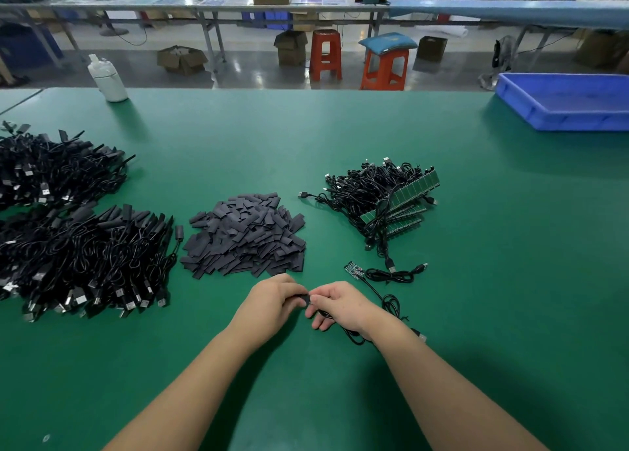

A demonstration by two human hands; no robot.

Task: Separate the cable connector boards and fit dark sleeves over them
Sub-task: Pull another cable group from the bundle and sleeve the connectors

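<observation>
Sleeving looks to be the step in hand: our left hand (pixel 272 299) pinches a dark sleeve (pixel 304 298) while our right hand (pixel 340 304) grips the thin black cable (pixel 354 337) at its board end, low on the green desk (pixel 476 246). Next, we judge, comes sliding it fully home. Flat matte sleeves (pixel 245 234) lie piled ahead; rigid green board strips (pixel 401 198) wait to the right.

The tabletop (pixel 340 137) is covered in a smooth, matt green mat, and the heap of dark sleeves (pixel 245 234) on it looks like flat, dull grey-black plastic tubing. The cables (pixel 78 263) have black, faintly shiny rubbery jackets with bright metal plug ends, while the connector boards (pixel 405 195) show glossy green faces. Further back, a smooth blue plastic tray (pixel 531 107) and a white plastic bottle (pixel 108 79) catch a soft sheen.
</observation>
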